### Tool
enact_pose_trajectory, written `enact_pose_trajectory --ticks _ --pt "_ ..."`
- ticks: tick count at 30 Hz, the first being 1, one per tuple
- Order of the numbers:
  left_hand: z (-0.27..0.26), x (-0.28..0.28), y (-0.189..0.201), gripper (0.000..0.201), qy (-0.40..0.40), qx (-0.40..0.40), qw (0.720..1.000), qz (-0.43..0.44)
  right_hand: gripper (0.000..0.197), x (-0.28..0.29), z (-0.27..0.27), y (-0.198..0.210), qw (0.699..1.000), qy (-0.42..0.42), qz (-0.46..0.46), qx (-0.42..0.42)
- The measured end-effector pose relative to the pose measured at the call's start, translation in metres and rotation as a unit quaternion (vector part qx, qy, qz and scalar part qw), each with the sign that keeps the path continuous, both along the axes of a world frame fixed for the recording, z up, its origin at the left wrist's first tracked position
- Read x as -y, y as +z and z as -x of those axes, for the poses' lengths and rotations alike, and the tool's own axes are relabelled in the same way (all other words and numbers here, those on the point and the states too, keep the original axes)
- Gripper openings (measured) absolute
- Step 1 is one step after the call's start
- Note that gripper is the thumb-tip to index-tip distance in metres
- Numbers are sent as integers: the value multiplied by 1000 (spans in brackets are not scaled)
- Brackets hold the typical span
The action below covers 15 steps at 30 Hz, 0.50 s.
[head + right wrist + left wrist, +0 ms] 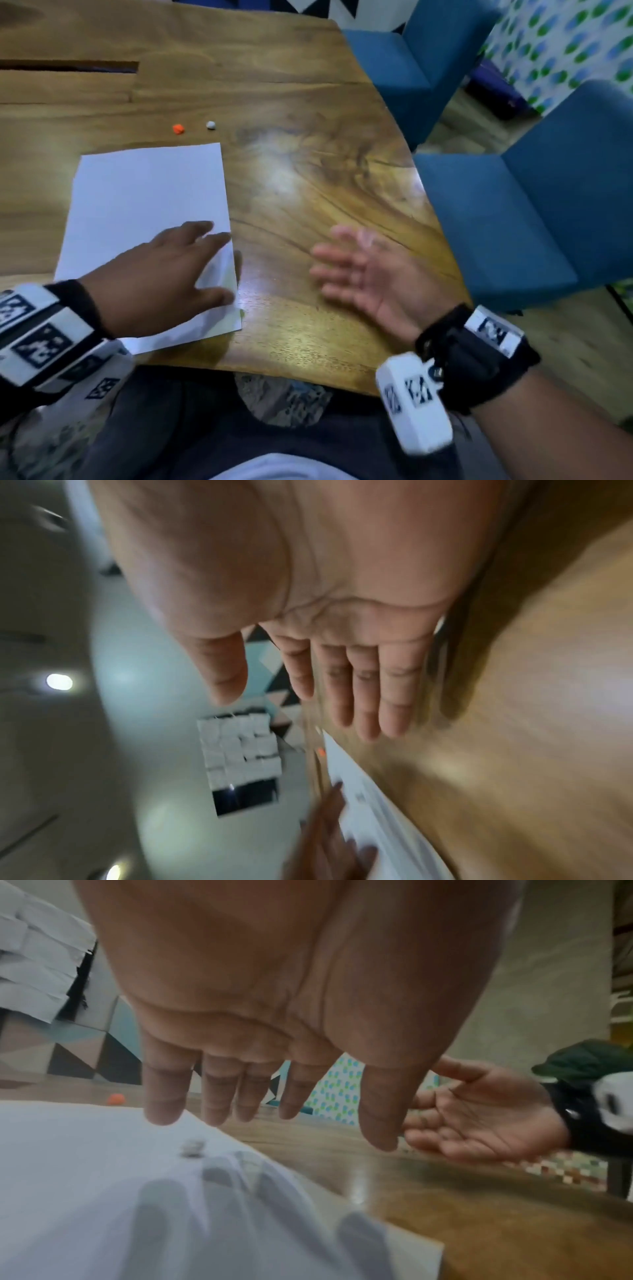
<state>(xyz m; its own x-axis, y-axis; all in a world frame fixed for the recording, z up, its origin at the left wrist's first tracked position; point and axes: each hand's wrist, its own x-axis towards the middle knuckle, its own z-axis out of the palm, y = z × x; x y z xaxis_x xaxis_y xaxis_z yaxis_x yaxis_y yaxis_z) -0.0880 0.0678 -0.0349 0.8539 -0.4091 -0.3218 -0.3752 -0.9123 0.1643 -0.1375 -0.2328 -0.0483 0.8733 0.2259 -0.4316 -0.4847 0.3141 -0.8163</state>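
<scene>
A white sheet of paper [144, 212] lies on the wooden table [308, 164], at the near left. My left hand [171, 274] hovers palm down over its near right corner, fingers straight and spread; its shadow falls on the paper [85, 1177] in the left wrist view. My right hand [363, 274] is to the right of the sheet, palm turned up and to the left, fingers straight, holding nothing. In the right wrist view the right hand [325, 683] is blurred, with the paper [369, 791] beyond it. A small orange ball [178, 129] and a small white ball [211, 125] sit just beyond the sheet's far edge.
Two blue upholstered chairs [513, 219] stand along the table's right side. A dark slot [68, 66] is cut into the tabletop at the far left. The table's near edge [291, 373] runs just above my lap.
</scene>
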Motion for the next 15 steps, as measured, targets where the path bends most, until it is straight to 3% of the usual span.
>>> enact_pose_trajectory --ticks 2,3,9,11,13,15 --pt "0 24 4 86 -27 -5 1000 15 58 -20 21 -13 993 107 -27 -48" --pt "-3 35 6 83 -38 -9 999 16 61 -22 23 -17 991 122 -19 -55" --pt "-56 85 7 68 -39 -24 999 20 40 31 -41 -1 989 -128 75 -7" --pt "-75 94 7 59 -22 -25 999 2 39 33 -43 2 984 -157 78 15" --pt "-89 100 4 53 -9 -28 999 -30 42 22 -33 -2 994 -102 45 4" --pt "-94 108 -1 54 -5 -29 998 -61 51 5 -20 -8 999 15 20 -35"
